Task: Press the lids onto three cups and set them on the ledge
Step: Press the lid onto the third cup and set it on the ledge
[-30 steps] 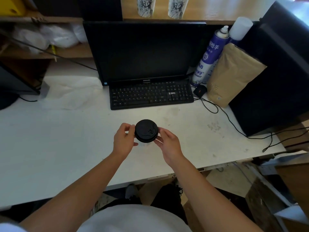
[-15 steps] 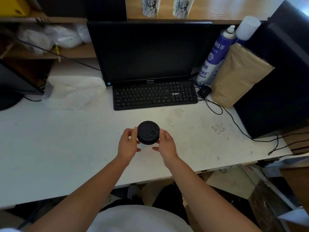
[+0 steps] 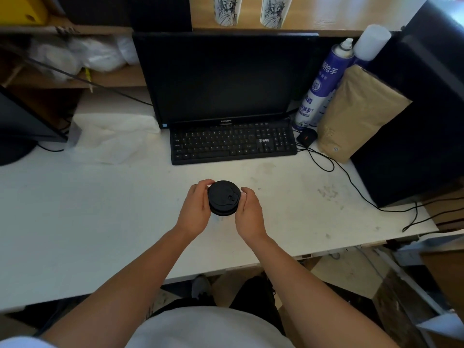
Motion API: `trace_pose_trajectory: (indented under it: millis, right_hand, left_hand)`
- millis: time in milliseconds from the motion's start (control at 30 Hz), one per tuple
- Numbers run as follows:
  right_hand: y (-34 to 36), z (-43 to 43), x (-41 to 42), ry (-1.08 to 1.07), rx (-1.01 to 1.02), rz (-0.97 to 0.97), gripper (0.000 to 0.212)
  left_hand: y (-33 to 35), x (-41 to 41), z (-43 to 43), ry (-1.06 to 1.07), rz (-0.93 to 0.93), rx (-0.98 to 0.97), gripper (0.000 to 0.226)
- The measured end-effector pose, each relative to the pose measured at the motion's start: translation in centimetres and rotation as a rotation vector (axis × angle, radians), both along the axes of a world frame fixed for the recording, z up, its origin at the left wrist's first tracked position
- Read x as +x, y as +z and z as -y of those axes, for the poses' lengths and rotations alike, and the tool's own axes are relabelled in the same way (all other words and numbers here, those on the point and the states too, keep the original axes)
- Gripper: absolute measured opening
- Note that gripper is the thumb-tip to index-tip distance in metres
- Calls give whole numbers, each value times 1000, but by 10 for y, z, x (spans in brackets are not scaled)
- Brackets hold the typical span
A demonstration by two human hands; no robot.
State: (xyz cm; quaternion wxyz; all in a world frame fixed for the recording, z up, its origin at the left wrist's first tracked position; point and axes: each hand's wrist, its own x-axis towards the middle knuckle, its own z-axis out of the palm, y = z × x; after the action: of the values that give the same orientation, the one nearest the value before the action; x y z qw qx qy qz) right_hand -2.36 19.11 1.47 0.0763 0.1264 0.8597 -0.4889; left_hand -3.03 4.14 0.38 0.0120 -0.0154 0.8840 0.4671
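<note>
A black lid [image 3: 223, 197] covers a cup that I hold over the white desk [image 3: 100, 209]; the cup's body is hidden beneath the lid and my hands. My left hand [image 3: 197, 209] wraps its left side and my right hand [image 3: 248, 212] its right side, fingers at the lid's rim. Two white cups [image 3: 227, 10] [image 3: 272, 11] printed with a statue drawing stand on the wooden ledge [image 3: 326, 26] above the monitor; their tops are cut off by the frame.
A black monitor [image 3: 223, 76] and keyboard [image 3: 233, 144] sit behind my hands. Right of them stand a blue spray can [image 3: 319, 89], a brown paper bag [image 3: 356, 114], a mouse [image 3: 306, 136] and a black computer case [image 3: 421, 109], with cables trailing. White tissue [image 3: 110, 139] lies left.
Both hands have closed in around the lidded cup and turned it slightly; the lid's sip tab now faces right. The camera has shifted a little.
</note>
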Motion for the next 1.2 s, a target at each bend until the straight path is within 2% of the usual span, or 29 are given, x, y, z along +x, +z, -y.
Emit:
trace_pose_trajectory:
  millis: [67,133,233,333,500,667,767,933,1033,1200]
  right_hand:
    - [1,0,-2,-25,-43,53,44]
    - [3,-1,-4,-95,-200,152,36]
    - [8,-4,-4,-222,-443,218,28]
    - [10,-7,-2,-295,-579,229,23]
    - [8,-7,1,-320,-681,304,27]
    - [3,-1,3,-289,-618,344,42]
    - [0,2,3,-249,-526,336,41]
    - [-4,3,4,-73,-233,190,31]
    - [-4,5,4,-43,-185,104,28]
    - [-4,1,3,37,-128,26,37]
  left_hand:
    - [3,-2,1,-46,-42,-5,35]
    - [4,-3,4,-27,-47,32,33]
    - [4,-2,5,123,66,198,25]
    - [4,-2,6,267,165,318,13]
    - [0,-1,6,355,314,407,25]
    - [-3,4,0,345,347,428,33]
    - [-3,5,-1,325,339,404,32]
    - [-3,5,6,210,244,184,26]
    - [-3,3,8,117,134,22,29]
    - [-3,3,7,62,76,6,33]
